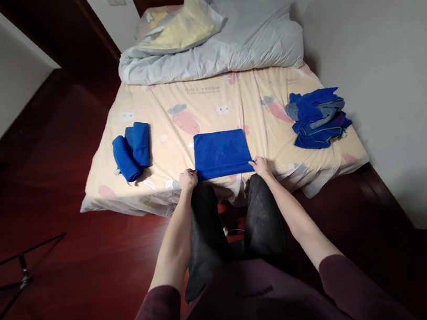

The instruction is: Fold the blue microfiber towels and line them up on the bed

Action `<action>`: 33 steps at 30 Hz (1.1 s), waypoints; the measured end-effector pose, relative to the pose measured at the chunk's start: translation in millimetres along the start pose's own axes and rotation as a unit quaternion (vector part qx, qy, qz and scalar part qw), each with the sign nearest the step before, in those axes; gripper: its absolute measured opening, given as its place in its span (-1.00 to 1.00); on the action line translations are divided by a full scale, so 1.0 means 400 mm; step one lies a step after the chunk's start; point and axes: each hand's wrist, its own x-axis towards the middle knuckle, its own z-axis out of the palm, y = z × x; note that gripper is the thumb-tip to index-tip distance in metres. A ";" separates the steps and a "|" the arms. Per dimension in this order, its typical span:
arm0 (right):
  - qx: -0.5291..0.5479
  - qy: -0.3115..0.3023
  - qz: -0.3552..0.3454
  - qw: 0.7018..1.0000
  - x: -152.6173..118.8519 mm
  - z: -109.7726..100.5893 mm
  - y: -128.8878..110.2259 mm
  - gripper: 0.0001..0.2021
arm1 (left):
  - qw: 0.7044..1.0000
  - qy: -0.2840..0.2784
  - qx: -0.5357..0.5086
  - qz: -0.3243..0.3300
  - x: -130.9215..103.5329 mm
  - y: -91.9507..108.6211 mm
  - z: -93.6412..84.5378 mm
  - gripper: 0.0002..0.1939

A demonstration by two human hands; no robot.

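Note:
A blue towel (221,148) lies flat in front of me at the near edge of the bed, with a narrow fold along its near side. My left hand (188,178) pinches its near left corner. At the near right corner, my right hand (261,165) grips the cloth between thumb and fingers. To the left sit several rolled blue towels (126,158) close together. On the right is a loose, crumpled pile of blue and grey cloths (317,119), one with green edging.
The bed (169,155) has a carrot-print sheet. A grey quilt (258,26) and a yellow pillow (187,26) lie at its head. A black folding stand (24,276) is on the dark red floor at left; a wall (396,76) runs along the right.

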 end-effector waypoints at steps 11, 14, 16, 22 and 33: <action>-0.012 -0.014 0.002 1.000 0.020 0.024 0.014 -0.73 | 0.999 -0.023 0.035 -0.010 -0.003 0.009 -0.010 -0.58; -0.015 -0.007 0.009 1.000 0.020 0.028 0.013 -0.74 | 0.998 -0.031 0.051 -0.007 -0.008 0.018 -0.014 -0.57; -0.013 -0.001 0.011 1.000 0.015 0.024 0.009 -0.75 | 0.998 -0.034 0.061 0.001 -0.014 0.027 -0.020 -0.58; 0.001 0.042 -0.003 0.999 -0.012 -0.009 -0.008 -0.82 | 0.994 -0.009 0.077 0.083 -0.049 0.061 -0.042 -0.74; 0.030 0.026 -0.218 0.975 -0.090 -0.024 -0.035 -0.79 | 0.957 -0.017 0.055 0.284 -0.094 0.064 -0.036 -0.72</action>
